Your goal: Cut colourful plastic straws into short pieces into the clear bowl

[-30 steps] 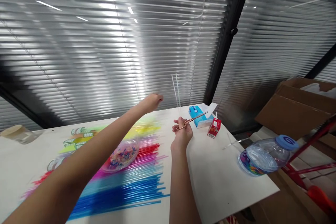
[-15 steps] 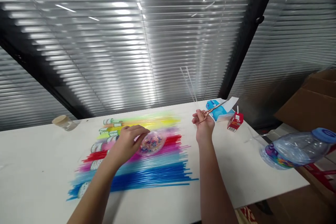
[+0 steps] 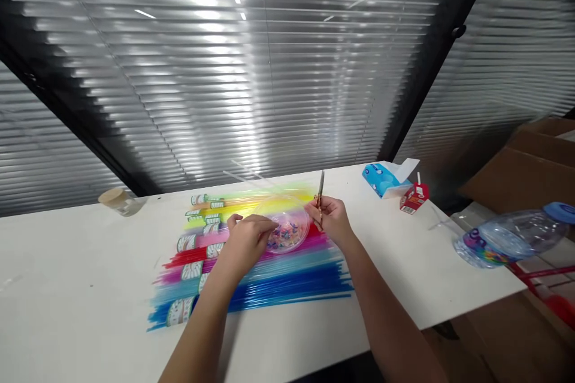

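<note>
My right hand (image 3: 331, 218) is closed around rose-gold scissors (image 3: 320, 197), whose blades point up. It is at the right rim of a clear round bowl (image 3: 296, 248) holding small multicoloured cut bits. Two thin clear straws (image 3: 245, 178) slant up to the left from near this hand, above the bowl; their near ends are hard to see. My left hand (image 3: 249, 242) is at the bowl's left side with thumb and fingers pinched together. What lies between those fingertips, if anything, cannot be made out. Under the bowl are bundles of coloured straws (image 3: 287, 287), several with paper bands.
A cork-lidded jar (image 3: 119, 201) lies at the left back of the white table (image 3: 67, 287). On the right are a blue tissue pack (image 3: 381, 179), a red drink carton (image 3: 414, 198) and a large plastic bottle (image 3: 507, 238). Cardboard boxes (image 3: 516, 167) stand beyond the right edge.
My right hand has moved left and down to the bowl with the scissors, which now point upward. The clear straws have swung from nearly upright to leaning left. The left hand stays at the bowl.
</note>
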Action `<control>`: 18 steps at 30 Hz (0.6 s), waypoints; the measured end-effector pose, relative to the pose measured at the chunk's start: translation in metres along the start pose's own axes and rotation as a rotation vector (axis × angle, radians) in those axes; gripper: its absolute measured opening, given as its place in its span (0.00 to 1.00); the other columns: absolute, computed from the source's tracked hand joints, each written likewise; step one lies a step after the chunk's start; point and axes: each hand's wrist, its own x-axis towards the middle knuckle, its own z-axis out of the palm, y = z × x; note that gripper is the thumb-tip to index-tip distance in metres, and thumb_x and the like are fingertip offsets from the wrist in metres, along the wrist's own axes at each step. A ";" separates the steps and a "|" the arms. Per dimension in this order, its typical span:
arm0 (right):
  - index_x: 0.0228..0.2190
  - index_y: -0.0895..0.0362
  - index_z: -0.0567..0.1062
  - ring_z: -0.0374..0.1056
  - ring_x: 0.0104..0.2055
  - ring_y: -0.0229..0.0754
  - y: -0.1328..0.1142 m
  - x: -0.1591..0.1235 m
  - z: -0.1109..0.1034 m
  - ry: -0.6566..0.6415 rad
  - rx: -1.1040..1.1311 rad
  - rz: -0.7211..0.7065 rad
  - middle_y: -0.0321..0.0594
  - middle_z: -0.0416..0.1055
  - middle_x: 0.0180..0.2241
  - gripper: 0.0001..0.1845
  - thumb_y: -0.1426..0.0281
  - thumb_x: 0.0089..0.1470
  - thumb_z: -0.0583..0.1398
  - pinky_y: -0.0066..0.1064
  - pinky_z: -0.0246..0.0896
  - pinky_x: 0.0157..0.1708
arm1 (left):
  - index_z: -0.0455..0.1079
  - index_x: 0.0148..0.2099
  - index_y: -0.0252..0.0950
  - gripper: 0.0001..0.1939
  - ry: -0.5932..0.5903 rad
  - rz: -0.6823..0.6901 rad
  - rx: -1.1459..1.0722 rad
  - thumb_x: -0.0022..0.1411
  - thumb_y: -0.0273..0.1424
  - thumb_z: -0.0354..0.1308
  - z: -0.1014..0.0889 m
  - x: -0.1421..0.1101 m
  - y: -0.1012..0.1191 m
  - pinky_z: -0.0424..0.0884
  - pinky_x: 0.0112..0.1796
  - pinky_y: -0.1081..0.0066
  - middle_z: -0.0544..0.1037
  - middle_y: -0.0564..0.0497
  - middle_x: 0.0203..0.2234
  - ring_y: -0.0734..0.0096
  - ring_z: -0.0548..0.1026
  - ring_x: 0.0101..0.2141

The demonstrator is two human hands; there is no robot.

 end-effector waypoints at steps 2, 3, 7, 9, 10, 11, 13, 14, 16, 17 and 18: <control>0.21 0.59 0.76 0.56 0.16 0.31 -0.002 -0.004 0.003 -0.033 -0.020 -0.018 0.32 0.67 0.16 0.14 0.61 0.43 0.69 0.24 0.53 0.18 | 0.78 0.43 0.41 0.14 0.048 0.006 -0.076 0.64 0.29 0.50 0.001 -0.001 -0.003 0.60 0.51 0.51 0.82 0.47 0.40 0.58 0.78 0.41; 0.21 0.59 0.76 0.57 0.18 0.32 -0.002 -0.005 0.005 -0.051 -0.036 -0.027 0.32 0.67 0.17 0.14 0.62 0.43 0.69 0.25 0.54 0.20 | 0.77 0.45 0.41 0.14 0.087 0.009 -0.135 0.65 0.31 0.51 0.000 -0.001 -0.004 0.62 0.51 0.52 0.82 0.46 0.41 0.58 0.78 0.42; 0.19 0.59 0.75 0.57 0.20 0.33 -0.004 -0.013 0.008 -0.156 -0.159 -0.050 0.32 0.66 0.18 0.13 0.63 0.45 0.67 0.25 0.54 0.21 | 0.72 0.53 0.37 0.21 0.191 -0.009 -0.501 0.60 0.41 0.59 -0.004 -0.002 -0.002 0.72 0.44 0.62 0.80 0.44 0.41 0.58 0.77 0.44; 0.18 0.59 0.74 0.53 0.20 0.32 -0.006 -0.018 0.010 -0.196 -0.225 -0.077 0.31 0.63 0.17 0.14 0.64 0.46 0.67 0.24 0.50 0.20 | 0.71 0.54 0.36 0.23 0.207 -0.043 -0.730 0.60 0.43 0.60 -0.006 -0.002 -0.001 0.74 0.39 0.66 0.80 0.46 0.37 0.63 0.77 0.38; 0.18 0.59 0.73 0.52 0.20 0.32 -0.007 -0.021 0.012 -0.217 -0.253 -0.089 0.31 0.61 0.16 0.13 0.65 0.46 0.67 0.24 0.49 0.20 | 0.71 0.53 0.36 0.23 0.211 -0.060 -0.845 0.61 0.44 0.59 -0.007 -0.003 -0.002 0.74 0.36 0.67 0.79 0.47 0.33 0.67 0.77 0.33; 0.18 0.59 0.73 0.50 0.20 0.31 -0.008 -0.024 0.013 -0.239 -0.271 -0.095 0.30 0.60 0.16 0.13 0.66 0.47 0.67 0.24 0.47 0.20 | 0.72 0.51 0.35 0.22 0.207 -0.074 -0.948 0.61 0.45 0.58 -0.007 -0.003 -0.003 0.73 0.33 0.68 0.78 0.49 0.29 0.70 0.75 0.28; 0.18 0.59 0.73 0.50 0.20 0.32 -0.011 -0.028 0.016 -0.276 -0.284 -0.082 0.30 0.59 0.16 0.13 0.65 0.47 0.66 0.24 0.47 0.19 | 0.74 0.43 0.34 0.19 0.180 -0.095 -1.082 0.62 0.46 0.58 -0.006 -0.004 -0.007 0.70 0.29 0.70 0.74 0.52 0.22 0.74 0.70 0.21; 0.18 0.58 0.73 0.50 0.20 0.32 -0.011 -0.029 0.017 -0.281 -0.281 -0.071 0.31 0.59 0.17 0.13 0.65 0.47 0.67 0.24 0.47 0.19 | 0.75 0.38 0.34 0.19 0.169 -0.102 -1.106 0.62 0.46 0.58 -0.005 -0.004 -0.008 0.70 0.29 0.70 0.73 0.53 0.20 0.75 0.69 0.21; 0.17 0.58 0.73 0.50 0.20 0.32 -0.012 -0.030 0.019 -0.265 -0.266 -0.049 0.31 0.59 0.16 0.15 0.63 0.46 0.67 0.24 0.46 0.19 | 0.75 0.32 0.34 0.18 0.163 -0.116 -1.093 0.61 0.45 0.59 -0.004 -0.006 -0.011 0.70 0.33 0.69 0.71 0.53 0.18 0.74 0.70 0.22; 0.16 0.58 0.72 0.49 0.19 0.32 -0.012 -0.029 0.020 -0.253 -0.259 -0.041 0.31 0.58 0.16 0.16 0.63 0.45 0.68 0.24 0.45 0.19 | 0.75 0.32 0.34 0.17 0.161 -0.125 -1.073 0.61 0.45 0.60 -0.004 -0.007 -0.012 0.70 0.35 0.69 0.71 0.54 0.17 0.73 0.70 0.23; 0.16 0.58 0.72 0.48 0.19 0.32 -0.012 -0.029 0.020 -0.244 -0.255 -0.034 0.30 0.57 0.15 0.16 0.62 0.44 0.68 0.24 0.44 0.18 | 0.75 0.33 0.34 0.17 0.156 -0.132 -1.058 0.61 0.44 0.60 -0.003 -0.008 -0.012 0.69 0.35 0.69 0.70 0.54 0.16 0.73 0.70 0.23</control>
